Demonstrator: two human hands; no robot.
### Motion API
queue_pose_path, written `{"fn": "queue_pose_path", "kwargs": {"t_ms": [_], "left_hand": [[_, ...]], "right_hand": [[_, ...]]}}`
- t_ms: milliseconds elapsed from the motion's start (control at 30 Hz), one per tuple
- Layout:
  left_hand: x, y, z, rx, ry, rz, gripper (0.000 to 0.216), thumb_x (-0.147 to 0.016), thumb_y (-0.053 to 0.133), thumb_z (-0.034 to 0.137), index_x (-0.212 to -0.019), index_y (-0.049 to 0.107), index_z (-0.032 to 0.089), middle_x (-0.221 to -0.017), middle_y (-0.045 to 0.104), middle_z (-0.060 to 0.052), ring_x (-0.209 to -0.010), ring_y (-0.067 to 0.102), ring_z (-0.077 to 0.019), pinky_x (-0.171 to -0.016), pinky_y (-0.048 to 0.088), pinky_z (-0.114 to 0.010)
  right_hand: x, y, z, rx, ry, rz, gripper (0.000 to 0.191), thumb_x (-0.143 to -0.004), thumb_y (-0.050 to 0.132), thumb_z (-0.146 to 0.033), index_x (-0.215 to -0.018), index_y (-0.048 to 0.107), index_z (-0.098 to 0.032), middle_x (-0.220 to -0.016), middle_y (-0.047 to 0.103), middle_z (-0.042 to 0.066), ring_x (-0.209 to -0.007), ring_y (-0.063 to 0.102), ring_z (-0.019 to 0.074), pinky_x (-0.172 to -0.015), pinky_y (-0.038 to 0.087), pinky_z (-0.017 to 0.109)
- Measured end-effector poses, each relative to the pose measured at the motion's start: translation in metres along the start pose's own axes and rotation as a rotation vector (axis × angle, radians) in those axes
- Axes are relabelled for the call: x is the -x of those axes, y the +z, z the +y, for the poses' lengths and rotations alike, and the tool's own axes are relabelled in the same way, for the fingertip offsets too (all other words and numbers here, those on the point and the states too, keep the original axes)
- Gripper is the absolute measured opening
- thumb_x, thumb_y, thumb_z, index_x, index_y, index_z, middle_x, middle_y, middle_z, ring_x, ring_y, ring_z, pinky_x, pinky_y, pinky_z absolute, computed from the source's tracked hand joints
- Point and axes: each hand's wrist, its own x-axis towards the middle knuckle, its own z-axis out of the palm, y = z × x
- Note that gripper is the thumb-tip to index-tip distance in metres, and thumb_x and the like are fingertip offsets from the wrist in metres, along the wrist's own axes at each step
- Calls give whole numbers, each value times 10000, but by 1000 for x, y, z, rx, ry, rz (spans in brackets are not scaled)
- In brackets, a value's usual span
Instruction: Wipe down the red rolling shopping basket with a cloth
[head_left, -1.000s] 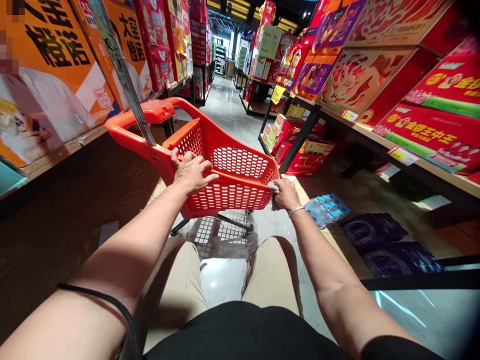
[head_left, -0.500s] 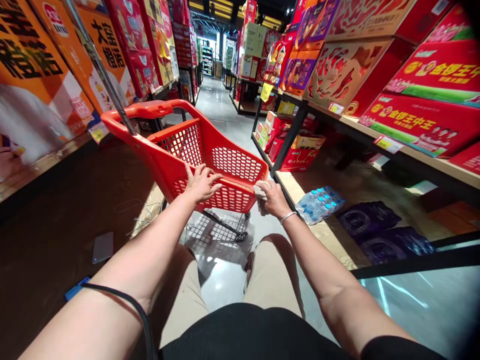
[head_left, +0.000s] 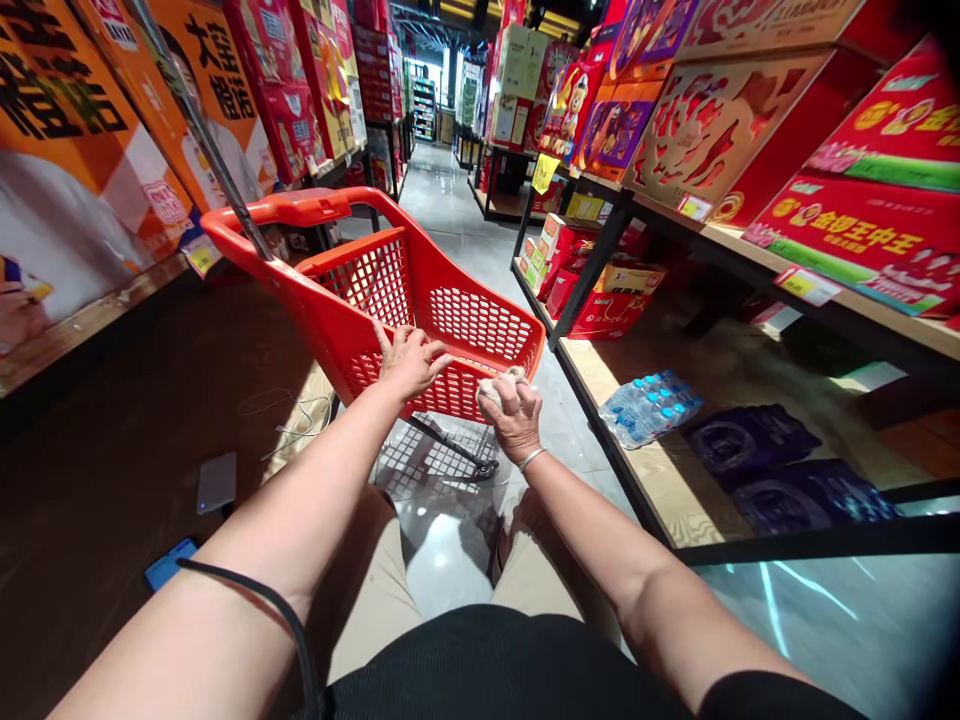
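A red plastic shopping cart (head_left: 480,312) with perforated basket walls stands in front of me. My left hand (head_left: 411,362) rests on the rim of its near side, fingers spread and holding nothing. Bunched in my right hand (head_left: 516,425) is a pale cloth (head_left: 501,388), pressed against the near wall close to the front corner. The fingers are curled over the cloth and hide part of it. A metal pole (head_left: 210,145) rises at the cart's handle end.
Shelves with red gift boxes (head_left: 847,240) line the right, with a pack of water bottles (head_left: 651,408) on the lowest board. Orange posters (head_left: 67,110) run along the left. A grey phone-like slab (head_left: 217,483) and a blue one (head_left: 171,564) lie at lower left.
My right hand has moved left with the cloth, from the cart's front corner onto its near wall. The left hand stays on the rim. The view has shifted slightly.
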Motion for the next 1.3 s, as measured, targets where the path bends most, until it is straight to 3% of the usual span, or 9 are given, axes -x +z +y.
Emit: {"fn": "queue_pose_path", "kwargs": {"t_ms": [200,267,467,667,800,933,1033,1133,1300], "left_hand": [[1,2,1,20,-2,-5,341,-988,518,506,-1128,759,309,-1183,649,-87,-1350,395,-361,-1189,-97,-739],[1,3,1,37,-4,-7,334,-987,515,501,-1127,757,320,-1188,643,-86,-1359,386,-363,-1187,-111,-737],[2,5,-2,77,0,-4,355,-1005,459,477,-1140,754,334,-1192,626,-87,-1370,359,-361,-1174,-122,-750],[4,5,-3,77,-3,-8,356,-1016,425,432,-1131,748,336,-1198,638,-79,-1363,350,-347,-1168,-153,-742],[6,2,-5,80,-1,-7,355,-1014,426,439,-1123,746,333,-1214,638,-83,-1370,354,-355,-1165,-137,-756],[8,-1,3,48,-32,17,370,-997,442,479,-1066,759,301,-1236,646,-97,-1406,330,-388,-1165,-109,-766],[11,1,25,58,61,22,357,-996,450,461,-1087,755,299,-1273,653,-81,-1418,342,-370,-1187,-102,-732],[13,9,49,100,202,-40,343,-975,504,437,-1212,719,315,-1217,676,-65,-1252,506,-307,-1234,47,-638],[14,17,63,52,188,-17,349,-964,522,485,-1209,726,343,-1083,680,-59,-1108,551,-284,-1161,225,-549]], "right_hand": [[34,32,-13,92,-231,-389,216,-1014,533,-279,-1144,695,-340,-1387,608,23,-1227,429,260,-926,396,443],[26,25,-19,94,-244,-362,216,-1025,513,-320,-1132,701,-335,-1403,600,20,-1208,431,258,-903,395,426],[-32,-6,-27,81,-230,-47,314,-1039,486,-352,-1322,613,-404,-1534,496,12,-1333,344,278,-1035,320,482],[-9,13,-25,103,-338,-239,233,-1029,506,-271,-1177,664,-354,-1485,548,-15,-1320,391,251,-1035,332,475],[-7,-7,-27,2,-346,-298,209,-1030,511,-330,-1126,692,-368,-1440,574,-19,-1253,435,241,-1009,371,455],[-26,-50,-7,-113,-120,-69,257,-988,583,-325,-1212,681,-404,-1483,518,6,-1307,404,271,-1071,362,473],[-21,-57,12,-162,84,84,420,-912,640,-235,-1318,615,-340,-1501,438,78,-1377,375,309,-1136,348,524],[0,-31,14,-278,240,172,565,-852,607,-148,-1394,489,-255,-1480,354,155,-1416,365,305,-1153,381,525],[23,27,-10,-470,609,344,741,-788,538,-103,-1453,234,-225,-1431,304,205,-1395,408,251,-1138,424,483]]}}
